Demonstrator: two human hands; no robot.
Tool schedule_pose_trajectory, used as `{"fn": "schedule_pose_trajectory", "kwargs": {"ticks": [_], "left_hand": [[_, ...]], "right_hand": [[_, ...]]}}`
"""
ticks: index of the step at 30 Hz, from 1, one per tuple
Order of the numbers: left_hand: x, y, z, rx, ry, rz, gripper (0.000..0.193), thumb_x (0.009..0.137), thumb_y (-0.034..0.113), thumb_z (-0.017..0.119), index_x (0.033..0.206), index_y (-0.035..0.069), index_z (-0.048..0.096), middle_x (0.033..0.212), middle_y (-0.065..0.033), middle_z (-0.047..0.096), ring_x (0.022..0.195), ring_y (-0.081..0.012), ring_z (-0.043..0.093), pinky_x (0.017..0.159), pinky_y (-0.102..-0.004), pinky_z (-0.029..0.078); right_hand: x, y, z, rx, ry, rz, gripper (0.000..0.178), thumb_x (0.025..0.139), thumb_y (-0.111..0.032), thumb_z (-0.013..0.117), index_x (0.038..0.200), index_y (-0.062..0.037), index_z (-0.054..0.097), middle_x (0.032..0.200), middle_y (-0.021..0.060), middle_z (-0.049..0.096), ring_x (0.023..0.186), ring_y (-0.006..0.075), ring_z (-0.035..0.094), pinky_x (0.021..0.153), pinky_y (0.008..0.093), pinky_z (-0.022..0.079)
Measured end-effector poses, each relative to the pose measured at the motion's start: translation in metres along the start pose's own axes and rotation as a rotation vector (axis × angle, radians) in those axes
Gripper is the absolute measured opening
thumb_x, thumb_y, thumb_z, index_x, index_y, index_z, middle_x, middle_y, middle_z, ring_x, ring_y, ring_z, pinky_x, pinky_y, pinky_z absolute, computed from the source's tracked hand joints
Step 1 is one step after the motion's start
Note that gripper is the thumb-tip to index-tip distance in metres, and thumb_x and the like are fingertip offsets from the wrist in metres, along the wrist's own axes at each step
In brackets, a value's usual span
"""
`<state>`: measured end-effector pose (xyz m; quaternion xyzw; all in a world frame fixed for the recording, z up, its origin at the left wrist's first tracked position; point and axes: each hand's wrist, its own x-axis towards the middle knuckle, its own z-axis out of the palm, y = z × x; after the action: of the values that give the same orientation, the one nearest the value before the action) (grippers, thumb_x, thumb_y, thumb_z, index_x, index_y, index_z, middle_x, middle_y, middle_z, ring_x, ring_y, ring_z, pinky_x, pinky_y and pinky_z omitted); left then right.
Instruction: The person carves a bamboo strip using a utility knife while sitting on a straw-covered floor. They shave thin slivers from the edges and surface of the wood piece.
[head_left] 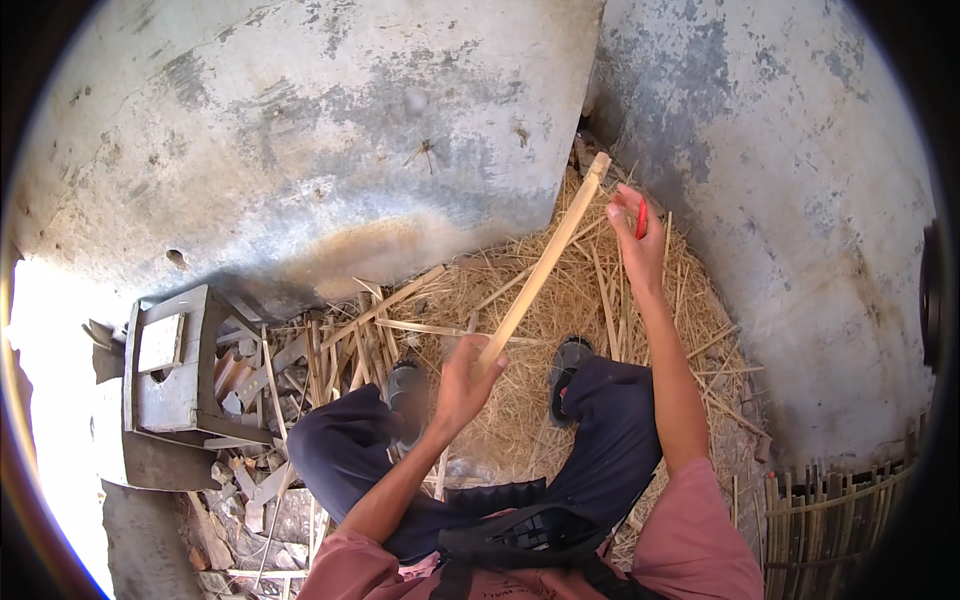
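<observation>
A long, flat, pale strip of bamboo or wood (pixel 545 268) slants up and away from me, with a notched, rougher far end. My left hand (pixel 466 388) is closed round its near end, above my left knee. Just right of the far end is my right hand (pixel 642 240), raised with curled fingers. A small red thing (pixel 641 218), perhaps a tool's handle, lies in that hand; the rest of it is hidden. Whether the right fingertips touch the strip I cannot tell.
Straw-like shavings (pixel 515 375) cover the ground round my shoes. Loose strips (pixel 345 345) and broken pieces lie to the left, beside a wooden stool-like frame (pixel 180 365). Worn walls (pixel 400 120) meet in a corner ahead. A slatted woven basket or fence (pixel 835 520) stands at lower right.
</observation>
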<state>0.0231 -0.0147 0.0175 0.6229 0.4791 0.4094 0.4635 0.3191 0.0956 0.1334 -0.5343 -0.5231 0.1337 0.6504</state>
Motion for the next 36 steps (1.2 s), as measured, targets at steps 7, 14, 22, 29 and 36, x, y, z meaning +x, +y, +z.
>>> {"fn": "schedule_pose_trajectory", "kwargs": {"ticks": [7, 14, 22, 29, 36], "left_hand": [[0.0, -0.003, 0.0, 0.062, -0.054, 0.003, 0.035, 0.099, 0.019, 0.077, 0.122, 0.005, 0.054, 0.092, -0.0123, 0.076, 0.079, -0.0125, 0.069, 0.068, -0.0309, 0.054], [0.004, -0.001, -0.005, 0.101, -0.088, 0.052, 0.047, 0.096, 0.028, 0.081, 0.125, 0.005, 0.053, 0.092, -0.014, 0.076, 0.076, -0.0175, 0.072, 0.067, -0.0343, 0.055], [0.011, -0.007, -0.015, 0.312, -0.121, 0.029, 0.064, 0.094, 0.045, 0.08, 0.134, 0.003, 0.052, 0.097, -0.0197, 0.074, 0.089, -0.0336, 0.075, 0.079, -0.0459, 0.058], [0.021, 0.021, -0.014, 0.212, -0.006, 0.109, 0.041, 0.104, 0.037, 0.069, 0.122, 0.002, 0.058, 0.088, -0.015, 0.073, 0.081, -0.0284, 0.073, 0.075, -0.0429, 0.056], [0.026, 0.028, -0.016, 0.071, 0.026, -0.03, 0.031, 0.113, 0.03, 0.051, 0.104, 0.001, 0.059, 0.07, -0.0099, 0.065, 0.067, -0.0223, 0.071, 0.063, -0.0377, 0.055]], "right_hand": [[0.003, 0.008, -0.008, -0.019, -0.032, 0.151, 0.031, 0.102, -0.03, 0.072, 0.115, -0.0022, 0.077, 0.097, 0.0069, 0.079, 0.099, 0.0153, 0.071, 0.094, 0.0349, 0.051], [0.003, 0.015, -0.011, 0.027, -0.054, 0.128, 0.028, 0.101, -0.026, 0.072, 0.112, -0.0008, 0.076, 0.093, 0.0061, 0.079, 0.082, 0.0114, 0.067, 0.083, 0.0306, 0.05], [-0.03, -0.024, 0.012, 0.066, -0.291, 0.378, 0.026, 0.099, -0.023, 0.07, 0.109, -0.0001, 0.078, 0.088, 0.0058, 0.079, 0.056, 0.0023, 0.048, 0.055, 0.025, 0.039], [-0.075, -0.03, 0.045, 0.095, -0.461, 0.268, 0.025, 0.098, -0.02, 0.071, 0.108, 0.0015, 0.077, 0.086, 0.0065, 0.08, 0.064, 0.0029, 0.059, 0.058, 0.0235, 0.042], [-0.089, -0.042, 0.055, 0.01, -0.507, 0.052, 0.022, 0.096, -0.023, 0.076, 0.107, -0.0035, 0.078, 0.079, 0.0048, 0.076, 0.065, 0.0061, 0.061, 0.056, 0.0256, 0.043]]}}
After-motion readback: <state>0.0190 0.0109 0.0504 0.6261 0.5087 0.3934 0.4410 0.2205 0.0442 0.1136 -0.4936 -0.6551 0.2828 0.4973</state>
